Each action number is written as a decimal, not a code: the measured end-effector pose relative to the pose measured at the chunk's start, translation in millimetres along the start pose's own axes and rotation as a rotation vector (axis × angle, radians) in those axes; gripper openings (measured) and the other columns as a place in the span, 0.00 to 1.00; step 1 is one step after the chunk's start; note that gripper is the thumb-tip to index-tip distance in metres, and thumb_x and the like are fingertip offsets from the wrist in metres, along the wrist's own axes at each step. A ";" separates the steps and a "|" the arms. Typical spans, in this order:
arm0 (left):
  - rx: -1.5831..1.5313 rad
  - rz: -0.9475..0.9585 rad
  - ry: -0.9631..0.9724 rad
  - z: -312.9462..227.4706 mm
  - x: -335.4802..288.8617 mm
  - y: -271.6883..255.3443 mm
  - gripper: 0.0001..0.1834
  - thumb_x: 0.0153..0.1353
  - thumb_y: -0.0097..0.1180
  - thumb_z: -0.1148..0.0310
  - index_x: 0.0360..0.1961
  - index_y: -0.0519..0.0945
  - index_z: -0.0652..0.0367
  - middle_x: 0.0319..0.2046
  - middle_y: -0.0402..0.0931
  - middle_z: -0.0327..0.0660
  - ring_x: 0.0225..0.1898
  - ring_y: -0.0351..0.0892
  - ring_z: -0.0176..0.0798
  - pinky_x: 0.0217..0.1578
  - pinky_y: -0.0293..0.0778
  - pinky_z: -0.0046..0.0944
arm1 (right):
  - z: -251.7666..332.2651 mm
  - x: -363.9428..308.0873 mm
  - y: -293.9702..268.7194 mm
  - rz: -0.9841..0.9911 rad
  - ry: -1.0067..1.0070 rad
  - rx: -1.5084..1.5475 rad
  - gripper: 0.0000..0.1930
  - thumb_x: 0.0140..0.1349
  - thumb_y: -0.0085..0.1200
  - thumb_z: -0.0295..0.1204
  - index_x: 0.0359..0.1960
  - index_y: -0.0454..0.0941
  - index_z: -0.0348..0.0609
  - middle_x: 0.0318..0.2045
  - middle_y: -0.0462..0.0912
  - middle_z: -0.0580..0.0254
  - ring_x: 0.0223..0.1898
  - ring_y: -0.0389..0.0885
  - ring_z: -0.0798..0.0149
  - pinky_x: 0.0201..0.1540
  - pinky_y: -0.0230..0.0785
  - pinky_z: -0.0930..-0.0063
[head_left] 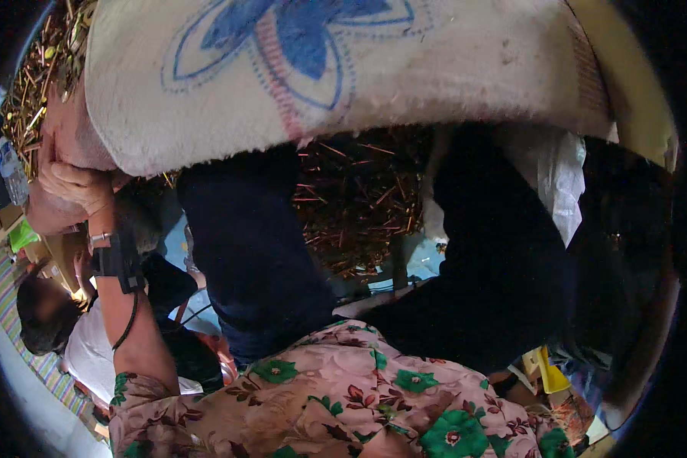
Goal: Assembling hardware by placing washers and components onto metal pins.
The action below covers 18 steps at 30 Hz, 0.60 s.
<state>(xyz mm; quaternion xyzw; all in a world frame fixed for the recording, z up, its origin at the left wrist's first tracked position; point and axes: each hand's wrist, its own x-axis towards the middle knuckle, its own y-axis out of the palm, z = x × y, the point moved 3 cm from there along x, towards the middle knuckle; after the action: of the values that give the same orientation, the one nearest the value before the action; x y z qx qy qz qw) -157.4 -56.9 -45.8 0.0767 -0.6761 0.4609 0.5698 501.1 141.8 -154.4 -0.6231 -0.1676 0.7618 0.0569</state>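
My left hand is closed on a pinkish-brown cloth at the left, with its fingers curled into the fabric. A dark strap and a small black device sit on that wrist, and a cable runs down the forearm. Beside the cloth, a large off-white fuzzy blanket with a blue flower print stretches across the top of the view. It hangs over my knees in dark trousers. My right hand does not show.
Dry stalks lie between my legs, and more straw at the far left. A clear plastic bottle stands near my left hand. Another person is at the lower left, by a striped mat. A yellow object lies lower right.
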 end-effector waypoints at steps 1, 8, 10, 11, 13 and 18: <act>-0.005 0.002 -0.010 -1.7 -1.1 2.3 0.27 0.64 0.27 0.56 0.44 0.76 0.63 0.45 0.75 0.47 0.45 0.70 0.51 0.47 0.60 0.45 | -1.5 -0.4 -0.4 0.004 0.004 0.004 0.12 0.55 0.53 0.28 0.40 0.73 0.36 0.27 0.80 0.51 0.28 0.81 0.61 0.28 0.74 0.68; 0.042 -0.123 0.066 8.4 4.3 22.5 0.27 0.64 0.27 0.55 0.45 0.75 0.64 0.46 0.72 0.53 0.47 0.67 0.55 0.48 0.59 0.50 | 2.3 0.5 -9.0 -0.016 -0.028 -0.006 0.11 0.55 0.52 0.27 0.40 0.73 0.36 0.27 0.80 0.51 0.27 0.81 0.61 0.28 0.74 0.69; 0.008 -0.053 0.031 -22.7 9.0 14.6 0.25 0.64 0.28 0.57 0.46 0.73 0.63 0.46 0.71 0.53 0.48 0.65 0.57 0.50 0.56 0.51 | 0.7 2.6 -8.3 -0.047 -0.039 0.010 0.11 0.55 0.52 0.27 0.40 0.73 0.36 0.27 0.80 0.51 0.27 0.81 0.61 0.27 0.74 0.69; -0.013 -0.046 0.003 -26.7 6.9 22.3 0.25 0.64 0.29 0.58 0.46 0.73 0.63 0.46 0.71 0.53 0.48 0.65 0.57 0.50 0.55 0.51 | -2.1 2.0 -7.9 -0.074 -0.034 0.021 0.11 0.55 0.52 0.27 0.40 0.73 0.36 0.26 0.80 0.51 0.27 0.81 0.61 0.27 0.74 0.69; 0.071 -0.048 -0.029 6.0 9.7 -22.9 0.23 0.63 0.29 0.59 0.47 0.72 0.62 0.46 0.70 0.53 0.47 0.64 0.57 0.51 0.54 0.53 | 16.8 18.3 -8.4 -0.074 -0.139 -0.022 0.11 0.56 0.52 0.27 0.40 0.73 0.36 0.26 0.80 0.51 0.27 0.81 0.61 0.27 0.74 0.69; 0.199 0.015 0.042 19.7 -43.6 24.5 0.23 0.63 0.30 0.60 0.46 0.72 0.62 0.44 0.69 0.52 0.44 0.64 0.57 0.49 0.53 0.55 | 20.7 22.8 1.0 -0.144 -0.117 -0.015 0.11 0.56 0.52 0.26 0.39 0.73 0.35 0.26 0.80 0.51 0.26 0.82 0.61 0.27 0.74 0.69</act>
<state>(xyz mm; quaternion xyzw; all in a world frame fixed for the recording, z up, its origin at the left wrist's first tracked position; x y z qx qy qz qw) -171.9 -75.5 -94.2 0.1183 -0.6154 0.5317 0.5697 476.2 143.8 -172.4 -0.5642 -0.2209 0.7896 0.0969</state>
